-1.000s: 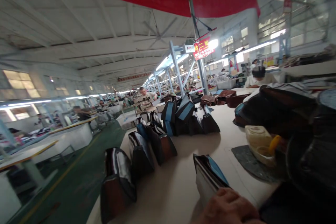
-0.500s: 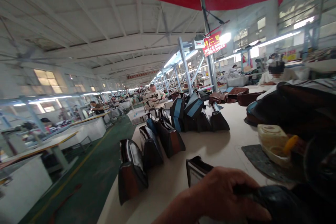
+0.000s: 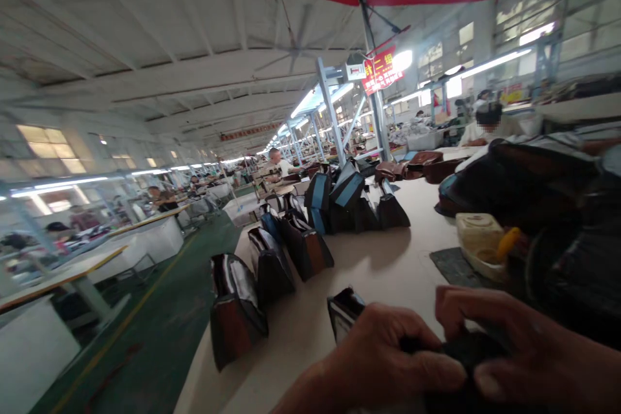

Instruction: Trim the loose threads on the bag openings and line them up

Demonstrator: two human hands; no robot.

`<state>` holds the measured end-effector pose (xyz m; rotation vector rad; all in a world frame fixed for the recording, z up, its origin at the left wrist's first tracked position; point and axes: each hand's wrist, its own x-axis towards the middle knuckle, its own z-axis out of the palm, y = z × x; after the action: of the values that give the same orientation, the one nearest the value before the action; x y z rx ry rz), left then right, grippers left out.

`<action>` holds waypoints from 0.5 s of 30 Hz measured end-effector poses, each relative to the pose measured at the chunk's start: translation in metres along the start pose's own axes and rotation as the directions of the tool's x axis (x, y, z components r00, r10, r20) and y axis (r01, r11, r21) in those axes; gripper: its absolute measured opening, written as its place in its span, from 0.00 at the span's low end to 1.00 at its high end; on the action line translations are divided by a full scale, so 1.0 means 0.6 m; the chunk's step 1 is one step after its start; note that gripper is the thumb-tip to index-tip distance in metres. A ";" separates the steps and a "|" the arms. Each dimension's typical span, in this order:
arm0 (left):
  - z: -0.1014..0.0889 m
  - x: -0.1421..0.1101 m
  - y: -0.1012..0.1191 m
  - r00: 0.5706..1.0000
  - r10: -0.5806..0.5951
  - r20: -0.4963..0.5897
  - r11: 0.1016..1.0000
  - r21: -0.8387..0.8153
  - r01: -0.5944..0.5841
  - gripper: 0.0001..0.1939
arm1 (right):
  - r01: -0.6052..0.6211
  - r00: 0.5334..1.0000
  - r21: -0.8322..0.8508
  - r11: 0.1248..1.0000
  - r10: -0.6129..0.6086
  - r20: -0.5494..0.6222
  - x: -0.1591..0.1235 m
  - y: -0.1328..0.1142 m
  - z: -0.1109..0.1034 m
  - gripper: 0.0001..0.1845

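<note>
At the bottom of the view, my left hand (image 3: 388, 356) grips the edge of a dark bag piece (image 3: 473, 352), thumb on top. My right hand (image 3: 528, 343) pinches the same piece from the right with curled fingers. Most of that piece lies in shadow and behind the hands, so its shape is unclear. Just behind my left hand stands a small dark bag part with a pale lining (image 3: 344, 310), partly covered by the hand. A brown-and-black bag (image 3: 237, 320) stands at the table's left edge.
On the pale table (image 3: 373, 268), several black bags with blue or brown panels (image 3: 310, 242) stand in a group. A yellowish plastic container (image 3: 480, 239) rests on a dark mat (image 3: 446, 262). Dark material (image 3: 524, 174) is heaped at right. A person (image 3: 485, 123) sits beyond it.
My right hand has come into view and now grips the dark piece beside my left hand. The scene has shifted slightly left and up as the head turned.
</note>
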<state>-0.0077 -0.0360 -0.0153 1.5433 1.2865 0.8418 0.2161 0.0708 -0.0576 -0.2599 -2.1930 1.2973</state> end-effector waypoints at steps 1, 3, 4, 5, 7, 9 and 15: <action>-0.004 0.003 0.000 0.999 0.014 0.037 1.000 -0.005 -0.014 0.21 | 0.015 0.998 0.000 1.000 -0.015 0.059 0.012 -0.015 0.001 0.21; -0.014 0.010 -0.003 0.994 0.005 0.107 0.999 -0.036 -0.001 0.22 | 0.068 0.988 0.051 0.996 -0.075 0.136 0.036 -0.032 0.004 0.22; -0.019 0.014 -0.004 0.991 0.005 0.137 0.999 -0.051 0.002 0.22 | 0.080 0.986 0.090 0.993 -0.093 0.142 0.046 -0.032 0.005 0.24; -0.023 0.018 -0.005 0.985 0.003 0.170 0.998 -0.065 0.008 0.22 | 0.107 0.982 0.132 0.985 -0.126 0.142 0.054 -0.028 0.005 0.26; -0.031 0.023 -0.007 0.978 0.000 0.210 0.996 -0.082 0.017 0.21 | 0.120 0.978 0.223 0.967 -0.154 0.142 0.061 -0.016 0.007 0.27; -0.036 0.023 -0.006 0.975 0.001 0.220 0.997 -0.077 0.017 0.20 | 0.123 0.977 0.289 0.949 -0.167 0.133 0.061 -0.007 0.009 0.26; -0.041 0.020 0.001 0.974 -0.007 0.225 0.999 0.052 -0.005 0.17 | 0.100 0.975 0.381 0.919 -0.166 0.144 0.058 -0.001 0.009 0.22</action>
<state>-0.0274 -0.0191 -0.0072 1.6289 1.1516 0.6164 0.1848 0.0817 -0.0461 0.1564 -2.0059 1.6739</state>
